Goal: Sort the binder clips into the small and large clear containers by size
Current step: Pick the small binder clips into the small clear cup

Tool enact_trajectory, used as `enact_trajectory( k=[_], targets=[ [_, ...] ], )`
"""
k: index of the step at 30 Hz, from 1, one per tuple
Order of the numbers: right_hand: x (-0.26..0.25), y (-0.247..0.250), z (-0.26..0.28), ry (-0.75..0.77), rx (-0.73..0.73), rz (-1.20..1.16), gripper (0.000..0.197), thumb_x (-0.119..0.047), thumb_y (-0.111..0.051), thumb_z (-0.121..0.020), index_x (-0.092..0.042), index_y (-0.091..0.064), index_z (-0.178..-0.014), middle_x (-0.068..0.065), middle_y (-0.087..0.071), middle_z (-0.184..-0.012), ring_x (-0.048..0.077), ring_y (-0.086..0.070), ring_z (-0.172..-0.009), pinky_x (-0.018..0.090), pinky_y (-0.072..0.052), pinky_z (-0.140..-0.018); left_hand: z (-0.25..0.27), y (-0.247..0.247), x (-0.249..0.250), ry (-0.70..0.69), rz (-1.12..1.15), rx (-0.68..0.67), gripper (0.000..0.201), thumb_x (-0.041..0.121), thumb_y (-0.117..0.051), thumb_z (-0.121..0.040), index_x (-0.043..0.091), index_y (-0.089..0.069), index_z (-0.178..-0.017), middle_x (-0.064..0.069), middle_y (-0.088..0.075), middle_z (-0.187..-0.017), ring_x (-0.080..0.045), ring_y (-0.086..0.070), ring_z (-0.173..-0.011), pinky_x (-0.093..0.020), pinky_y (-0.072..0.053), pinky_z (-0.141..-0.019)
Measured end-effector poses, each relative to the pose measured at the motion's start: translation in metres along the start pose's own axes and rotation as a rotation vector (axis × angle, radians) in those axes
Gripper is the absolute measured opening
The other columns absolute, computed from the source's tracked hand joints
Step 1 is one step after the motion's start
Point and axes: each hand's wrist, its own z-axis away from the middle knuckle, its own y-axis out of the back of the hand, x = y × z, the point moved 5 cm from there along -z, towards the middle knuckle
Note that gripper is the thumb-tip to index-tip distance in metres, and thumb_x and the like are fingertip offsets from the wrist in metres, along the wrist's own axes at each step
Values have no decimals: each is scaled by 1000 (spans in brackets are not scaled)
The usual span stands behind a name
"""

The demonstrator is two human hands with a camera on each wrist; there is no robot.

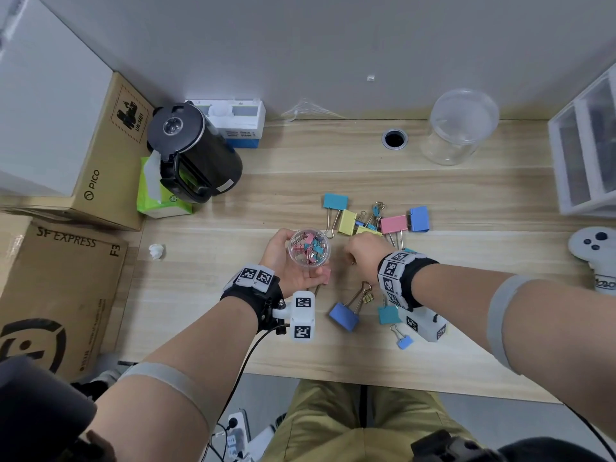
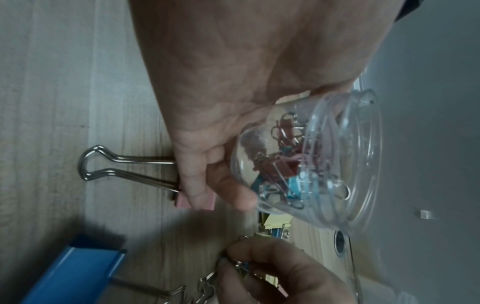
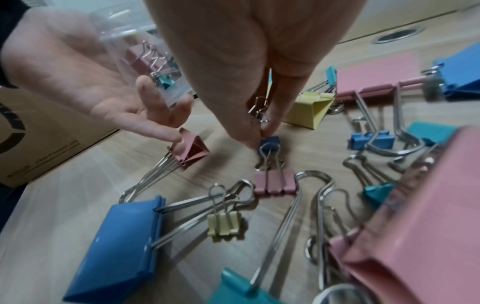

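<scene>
My left hand (image 1: 283, 258) holds the small clear container (image 1: 309, 250) tilted above the table, with several small pink and teal clips inside (image 2: 285, 164). Its little finger touches a large pink clip (image 3: 191, 148) lying on the wood. My right hand (image 1: 363, 251) reaches down just right of the container and pinches a small blue clip (image 3: 270, 142) at the table surface; another small clip's wire handles (image 3: 257, 111) show between its fingers. Large clips in teal (image 1: 335, 201), yellow (image 1: 346, 221), pink (image 1: 393, 224) and blue (image 1: 418, 218) lie beyond. The large clear container (image 1: 463, 128) stands at the back right.
More clips lie near my right wrist: a large blue (image 1: 343, 316), a teal (image 1: 388, 315), a small yellow (image 1: 368, 297), a small blue (image 1: 405, 341). A black kettle (image 1: 193, 151), green tissue box (image 1: 156, 195) and cardboard boxes (image 1: 60, 295) crowd the left; a drawer unit (image 1: 586, 145) stands right.
</scene>
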Motion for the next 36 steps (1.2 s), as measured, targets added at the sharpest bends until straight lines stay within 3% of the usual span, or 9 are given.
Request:
enact_trajectory(
  k=[4, 9, 11, 16, 22, 25, 30, 33, 36],
  targets=[
    [9, 22, 10, -21, 122, -238, 24, 3, -56, -83, -10, -73, -95, 2, -69, -93, 21, -65, -90, 27, -53, -78, 2, -3, 2, 10, -4, 10, 48, 40, -46, -88, 1, -67, -106, -22, -62, -99, -28, -56, -67, -49, -37, -114],
    [13, 73, 17, -4, 377, -698, 10, -6, -77, -76, -16, -75, -79, -7, -66, -72, 2, -58, -64, 18, -47, -67, -1, -3, 2, 17, -40, 68, 46, 41, -46, -90, 2, -66, -105, -18, -63, -86, -28, -56, -70, -52, -42, -111],
    [2, 91, 17, 73, 381, -735, 10, -9, -81, -74, -16, -75, -79, -5, -68, -73, 0, -56, -61, 18, -46, -66, -2, -6, 2, 18, -60, 82, 46, 41, -46, -93, 1, -66, -102, -19, -65, -82, -30, -56, -71, -53, -47, -106],
    [-34, 97, 22, 228, 224, -543, 17, -24, -84, -74, -19, -76, -88, -7, -72, -85, 7, -66, -79, 19, -53, -75, 0, -20, 3, 21, -91, 66, 41, 41, -50, -92, 3, -63, -101, -19, -67, -88, -33, -59, -78, -50, -58, -78],
    [-15, 96, 25, 228, 362, -746, 12, -22, -79, -79, -16, -75, -89, -9, -72, -83, 1, -65, -73, 15, -53, -74, -4, -20, 3, 33, -81, 55, 50, 44, -45, -93, 0, -65, -103, -18, -67, -86, -31, -59, -76, -48, -57, -77],
    [13, 87, 25, 116, 372, -603, 8, -15, -71, -79, -19, -71, -87, -10, -67, -78, 2, -61, -69, 20, -52, -73, -5, -17, -1, 41, -54, 50, 53, 44, -43, -92, -1, -66, -106, -19, -65, -87, -30, -57, -74, -48, -55, -81],
    [33, 32, 38, 56, -31, -136, 25, -39, -77, -74, -24, -66, -91, -11, -68, -85, 11, -66, -80, 27, -56, -72, -4, -18, -7, 55, -60, -12, 57, 44, -43, -88, 0, -65, -116, -25, -64, -110, -30, -58, -76, -46, -56, -81],
    [32, 11, 41, 40, -41, 75, 47, -59, -75, -68, -24, -60, -96, -8, -63, -88, 15, -61, -81, 31, -54, -71, -4, -21, -9, 65, -75, -30, 57, 44, -42, -88, 0, -64, -117, -26, -67, -106, -29, -59, -74, -45, -56, -80],
    [30, -6, 38, 29, -68, 187, 52, -58, -78, -65, -20, -58, -95, -1, -61, -89, 18, -58, -78, 32, -52, -64, -4, -18, -11, 72, -83, -24, 60, 45, -43, -87, 0, -63, -121, -25, -68, -105, -29, -59, -75, -44, -56, -79]
  ],
)
